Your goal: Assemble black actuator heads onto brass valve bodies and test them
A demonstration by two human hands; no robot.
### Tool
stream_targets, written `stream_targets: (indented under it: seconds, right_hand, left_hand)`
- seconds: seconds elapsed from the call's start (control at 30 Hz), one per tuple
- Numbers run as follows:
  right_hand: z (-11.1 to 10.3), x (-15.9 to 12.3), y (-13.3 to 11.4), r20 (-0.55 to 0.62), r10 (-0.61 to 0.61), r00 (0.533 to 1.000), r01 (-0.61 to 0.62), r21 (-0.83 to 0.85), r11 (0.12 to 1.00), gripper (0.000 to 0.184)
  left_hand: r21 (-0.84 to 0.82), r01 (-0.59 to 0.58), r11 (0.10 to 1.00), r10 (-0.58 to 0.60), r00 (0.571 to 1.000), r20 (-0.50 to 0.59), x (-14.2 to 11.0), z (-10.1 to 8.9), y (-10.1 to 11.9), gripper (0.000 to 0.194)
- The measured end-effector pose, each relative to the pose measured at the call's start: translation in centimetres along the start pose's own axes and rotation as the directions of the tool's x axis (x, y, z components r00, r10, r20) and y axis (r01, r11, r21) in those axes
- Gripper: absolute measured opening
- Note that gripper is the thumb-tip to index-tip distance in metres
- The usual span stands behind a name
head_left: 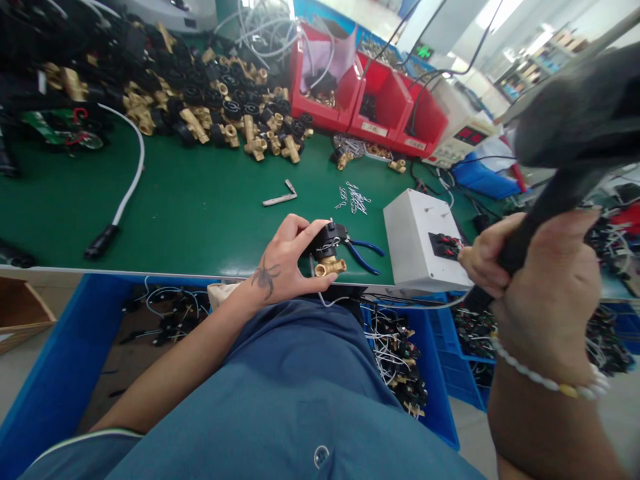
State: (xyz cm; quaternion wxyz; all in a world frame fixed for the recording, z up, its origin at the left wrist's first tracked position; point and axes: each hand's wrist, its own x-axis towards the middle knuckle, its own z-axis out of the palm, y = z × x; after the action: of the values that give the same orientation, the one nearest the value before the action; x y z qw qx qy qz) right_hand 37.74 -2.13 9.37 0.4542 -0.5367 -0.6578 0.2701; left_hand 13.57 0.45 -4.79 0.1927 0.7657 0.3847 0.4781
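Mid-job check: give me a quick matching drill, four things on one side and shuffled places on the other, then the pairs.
1. Brass-and-black fitting
2. Mallet
3. Pliers
4. Red bins

A. On the green table, blue handles showing
B. At the table's far side
C. Held by the left hand
D. Held up in the right hand

Pairs: 1-C, 2-D, 3-A, 4-B

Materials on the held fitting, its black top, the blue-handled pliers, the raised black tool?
Fitting: likely brass, golden metallic sheen.
Black top: probably plastic, dark, moulded-looking.
Pliers' handles: blue, perhaps plastic-coated.
Raised tool: matte black; rubber or plastic, too blurred to tell.
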Motion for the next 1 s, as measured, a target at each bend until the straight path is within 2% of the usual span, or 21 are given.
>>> stream_targets:
  seconds: [0.03, 0.07, 0.1, 0.13, 0.17, 0.2, 0.27, 0.33, 0.37, 0.43, 0.53, 0.57, 0.63, 0.7, 0.73, 0.77, 0.8, 0.87, 0.9, 0.93, 1.0]
  right_hand:
    - [0.2, 0.0, 0.3, 0.043, 0.03, 0.999, -0.031, 0.013, 0.999, 0.06]
    - [0.4, 0.0, 0.6, 0.155, 0.097, 0.983, -0.093, -0.032, 0.995, 0.063]
    - [0.6, 0.0, 1.0, 0.296, 0.186, 0.937, -0.156, -0.122, 0.98, 0.065]
    - [0.6, 0.0, 1.3, 0.423, 0.274, 0.864, -0.191, -0.229, 0.954, 0.068]
    - [0.5, 0.1, 1.4, 0.503, 0.335, 0.797, -0.191, -0.316, 0.929, 0.071]
    - [0.4, 0.2, 1.4, 0.518, 0.359, 0.776, -0.187, -0.356, 0.916, 0.072]
    - [-0.1, 0.2, 1.1, 0.411, 0.289, 0.865, -0.187, -0.27, 0.945, 0.068]
    - [-0.3, 0.2, 0.7, 0.203, 0.164, 0.965, -0.153, -0.068, 0.986, 0.064]
    - [-0.3, 0.1, 0.7, 0.139, 0.137, 0.981, -0.139, 0.004, 0.99, 0.064]
    - [0.2, 0.0, 1.0, 0.224, 0.179, 0.958, -0.182, -0.01, 0.983, 0.068]
    - [0.6, -0.1, 1.4, 0.5, 0.37, 0.783, -0.266, -0.269, 0.926, 0.073]
    - [0.5, 0.0, 1.3, 0.511, 0.386, 0.768, -0.258, -0.303, 0.917, 0.073]
    - [0.1, 0.1, 0.8, 0.403, 0.318, 0.858, -0.245, -0.222, 0.944, 0.069]
    - [-0.2, 0.2, 0.4, 0.2, 0.208, 0.957, -0.208, -0.026, 0.978, 0.065]
    - [-0.2, 0.2, 0.4, 0.155, 0.197, 0.968, -0.206, 0.049, 0.977, 0.064]
    - [-0.1, 0.2, 0.6, 0.193, 0.22, 0.956, -0.238, 0.073, 0.969, 0.066]
    - [0.2, 0.1, 0.9, 0.29, 0.267, 0.919, -0.292, 0.046, 0.955, 0.068]
    - [0.6, -0.2, 1.7, 0.511, 0.39, 0.766, -0.397, -0.102, 0.912, 0.073]
    - [0.7, -0.3, 1.9, 0.571, 0.422, 0.704, -0.413, -0.155, 0.898, 0.073]
    - [0.7, -0.3, 2.0, 0.592, 0.431, 0.681, -0.415, -0.173, 0.893, 0.071]
    - [0.4, -0.3, 1.7, 0.526, 0.373, 0.764, -0.389, -0.084, 0.917, 0.068]
  left_hand:
    - [0.003, 0.0, 1.0, 0.0, 1.0, 0.003, 0.0, 0.0, 0.0, 0.07]
    - [0.005, 0.002, 1.0, -0.002, 1.0, 0.006, 0.0, 0.0, 0.0, 0.07]
    - [0.004, 0.006, 1.0, -0.006, 1.0, 0.01, -0.1, -0.1, 0.1, 0.07]
    - [0.002, 0.012, 1.0, -0.012, 1.0, 0.012, -0.1, -0.1, 0.1, 0.07]
    - [-0.002, 0.017, 1.0, -0.017, 1.0, 0.013, -0.1, -0.1, 0.1, 0.069]
    - [-0.006, 0.019, 1.0, -0.019, 1.0, 0.013, -0.1, -0.1, 0.1, 0.069]
    - [-0.008, 0.019, 1.0, -0.019, 1.0, -0.003, -0.1, 0.0, 0.1, 0.069]
    - [0.007, 0.016, 1.0, -0.016, 1.0, -0.002, 0.0, 0.0, 0.1, 0.07]
    - [0.016, 0.017, 1.0, -0.017, 1.0, 0.003, 0.0, 0.0, 0.1, 0.071]
    - [0.022, 0.021, 1.0, -0.021, 1.0, 0.02, 0.0, 0.0, 0.1, 0.071]
    - [0.001, 0.03, 1.0, -0.03, 0.999, 0.019, 0.0, -0.1, 0.2, 0.069]
    - [-0.004, 0.029, 1.0, -0.029, 0.999, 0.016, 0.0, -0.2, 0.2, 0.069]
    - [0.001, 0.018, 1.0, -0.018, 1.0, 0.011, 0.0, -0.2, 0.2, 0.069]
    - [0.021, 0.005, 1.0, -0.006, 1.0, 0.012, 0.1, -0.2, 0.1, 0.07]
    - [0.028, 0.003, 1.0, -0.004, 1.0, 0.014, 0.1, -0.2, 0.1, 0.07]
    - [0.031, 0.003, 1.0, -0.004, 1.0, 0.017, 0.1, -0.2, 0.1, 0.07]
    - [0.03, 0.005, 1.0, -0.006, 1.0, 0.017, 0.1, -0.2, 0.1, 0.07]
    - [0.016, 0.017, 1.0, -0.017, 1.0, 0.014, 0.0, -0.2, 0.1, 0.069]
    - [0.007, 0.023, 1.0, -0.023, 1.0, 0.011, 0.0, -0.1, 0.1, 0.068]
    - [0.0, 0.024, 1.0, -0.024, 1.0, 0.007, 0.0, -0.1, 0.1, 0.067]
    - [-0.008, 0.018, 1.0, -0.018, 1.0, -0.009, 0.0, 0.1, 0.1, 0.068]
